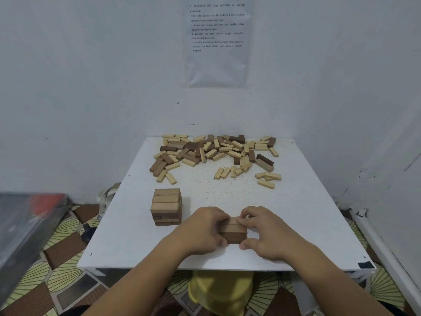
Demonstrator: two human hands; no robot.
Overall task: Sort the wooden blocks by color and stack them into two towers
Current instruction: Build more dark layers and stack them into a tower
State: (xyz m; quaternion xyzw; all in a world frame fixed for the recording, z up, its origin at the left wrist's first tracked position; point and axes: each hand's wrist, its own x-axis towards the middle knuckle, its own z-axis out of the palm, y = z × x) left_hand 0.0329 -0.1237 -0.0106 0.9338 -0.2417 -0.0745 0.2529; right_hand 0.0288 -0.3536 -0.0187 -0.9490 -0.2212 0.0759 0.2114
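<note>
A short stack of brown wooden blocks [232,231] stands near the front of the white table [127,242]. My left hand [202,229] curls round its left side and my right hand [266,231] curls round its right side, fingers over the top layer. To the left stands a taller tower of brown blocks [166,207], several layers high. A loose pile of light and dark blocks [216,151] lies spread across the far part of the table.
The table sits in a corner of white walls, with a printed sheet [217,37] taped above it. A dark box [25,224] lies on the patterned floor at left. A yellow cloth [221,290] shows below the table's front edge.
</note>
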